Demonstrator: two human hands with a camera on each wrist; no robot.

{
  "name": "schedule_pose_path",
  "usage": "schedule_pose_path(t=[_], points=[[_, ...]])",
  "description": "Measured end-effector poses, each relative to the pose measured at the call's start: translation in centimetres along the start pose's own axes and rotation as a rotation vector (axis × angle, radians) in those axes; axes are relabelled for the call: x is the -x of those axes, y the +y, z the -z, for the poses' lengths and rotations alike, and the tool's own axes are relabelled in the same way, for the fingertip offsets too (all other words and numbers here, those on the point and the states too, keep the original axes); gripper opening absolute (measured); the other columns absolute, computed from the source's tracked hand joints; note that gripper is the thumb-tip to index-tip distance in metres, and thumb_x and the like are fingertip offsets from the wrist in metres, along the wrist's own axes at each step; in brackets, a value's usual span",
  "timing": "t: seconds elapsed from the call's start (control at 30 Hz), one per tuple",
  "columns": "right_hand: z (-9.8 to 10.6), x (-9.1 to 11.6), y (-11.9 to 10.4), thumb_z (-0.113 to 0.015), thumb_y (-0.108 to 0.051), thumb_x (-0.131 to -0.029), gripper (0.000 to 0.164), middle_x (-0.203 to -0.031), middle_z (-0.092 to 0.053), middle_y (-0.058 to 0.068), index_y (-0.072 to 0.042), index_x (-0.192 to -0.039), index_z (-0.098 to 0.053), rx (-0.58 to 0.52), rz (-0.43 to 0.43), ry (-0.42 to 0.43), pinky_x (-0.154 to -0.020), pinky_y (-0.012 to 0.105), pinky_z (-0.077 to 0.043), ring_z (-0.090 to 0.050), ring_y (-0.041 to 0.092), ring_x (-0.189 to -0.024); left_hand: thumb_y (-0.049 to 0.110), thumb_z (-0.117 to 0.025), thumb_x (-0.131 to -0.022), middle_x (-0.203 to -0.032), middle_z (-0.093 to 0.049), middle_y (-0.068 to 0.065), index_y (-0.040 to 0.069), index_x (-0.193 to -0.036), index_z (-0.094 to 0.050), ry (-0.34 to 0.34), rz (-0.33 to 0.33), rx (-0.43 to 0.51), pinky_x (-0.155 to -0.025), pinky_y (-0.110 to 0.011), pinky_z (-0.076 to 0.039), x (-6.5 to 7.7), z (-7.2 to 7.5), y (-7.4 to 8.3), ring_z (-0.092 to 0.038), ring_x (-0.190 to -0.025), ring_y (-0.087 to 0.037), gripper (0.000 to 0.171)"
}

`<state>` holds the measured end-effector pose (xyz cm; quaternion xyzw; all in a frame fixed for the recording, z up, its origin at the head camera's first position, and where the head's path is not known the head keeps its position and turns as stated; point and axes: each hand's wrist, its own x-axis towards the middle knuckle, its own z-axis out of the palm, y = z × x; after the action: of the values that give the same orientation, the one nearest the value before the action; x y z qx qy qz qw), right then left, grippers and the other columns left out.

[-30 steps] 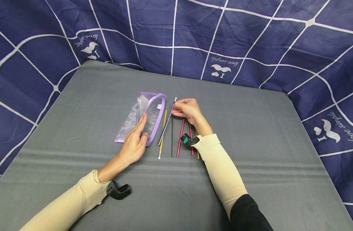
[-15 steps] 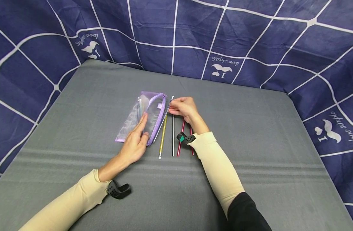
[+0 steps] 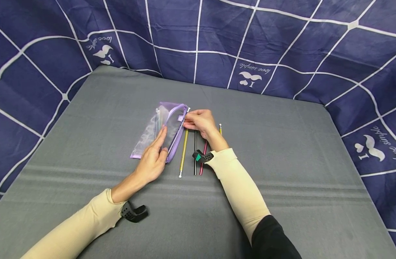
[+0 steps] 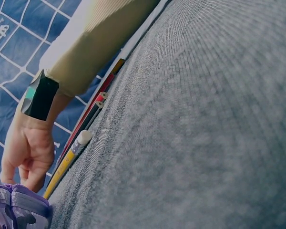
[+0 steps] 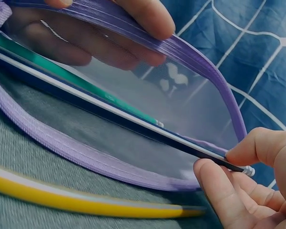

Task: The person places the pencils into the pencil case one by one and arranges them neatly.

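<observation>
My left hand [image 3: 151,160] grips the edge of a see-through pencil pouch [image 3: 144,140] with purple trim, its fingers showing through the mesh in the right wrist view. The pouch's zipped mouth stands apart there, framed by a purple rim [image 5: 76,152]. Between thumb and fingertips my right hand [image 3: 202,122] pinches a dark blue pencil [image 5: 119,112] near its eraser end. Most of that pencil lies slanted within the pouch's mouth. Inside, a green pencil [image 5: 105,93] is visible. Beside the pouch lies a yellow pencil [image 3: 184,153].
To the right on the grey tabletop [image 3: 298,154] lie a black pencil [image 3: 195,151] and a red pencil [image 3: 201,169], partly under my right arm. Another yellow pencil [image 3: 220,128] shows behind the wrist. A blue gridded cloth [image 3: 214,32] hangs around the table.
My right hand has moved left with the blue pencil, from above the loose yellow pencil into the pouch's mouth. My left hand stays on the pouch.
</observation>
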<state>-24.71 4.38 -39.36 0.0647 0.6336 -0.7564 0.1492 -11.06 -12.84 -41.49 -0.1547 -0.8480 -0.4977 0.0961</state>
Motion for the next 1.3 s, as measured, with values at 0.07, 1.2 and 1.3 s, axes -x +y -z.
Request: schedule_pose_path(t=[0.07,1.2,1.3], points=[[-0.2,-0.1,0.1,-0.06,0.013,-0.082,0.013,-0.065,-0.065,0.012,0.014,-0.093,-0.068,0.003,-0.006,0.001,-0.06,0.026,-0.059,-0.066,0.015,-0.054,-0.009,-0.046,-0.09,-0.16,-0.023,-0.018,-0.005,-0.153,-0.025,-0.003,0.002,0.002,-0.12,-0.04,-0.018,0.0,0.0,0.1,-0.024,-0.146,-0.028,0.065],[-1.7,0.8,-0.4,-0.064,0.007,-0.09,0.018,-0.079,-0.071,0.019,0.016,-0.105,-0.065,0.092,-0.063,-0.183,-0.064,0.027,-0.06,-0.07,0.018,-0.061,-0.007,-0.045,-0.091,-0.16,-0.022,-0.018,-0.003,-0.154,-0.024,-0.016,0.008,-0.009,-0.12,-0.04,-0.018,-0.1,0.0,-0.1,-0.024,-0.146,-0.028,0.067],[-1.3,1.2,-1.0,-0.065,0.006,-0.09,0.017,-0.076,-0.071,0.016,0.015,-0.104,-0.066,0.082,-0.037,-0.186,-0.064,0.027,-0.06,-0.071,0.018,-0.062,-0.007,-0.045,-0.091,-0.159,-0.023,-0.019,-0.003,-0.154,-0.025,-0.01,0.005,-0.009,-0.12,-0.04,-0.017,-0.1,0.0,-0.3,-0.023,-0.146,-0.028,0.066]])
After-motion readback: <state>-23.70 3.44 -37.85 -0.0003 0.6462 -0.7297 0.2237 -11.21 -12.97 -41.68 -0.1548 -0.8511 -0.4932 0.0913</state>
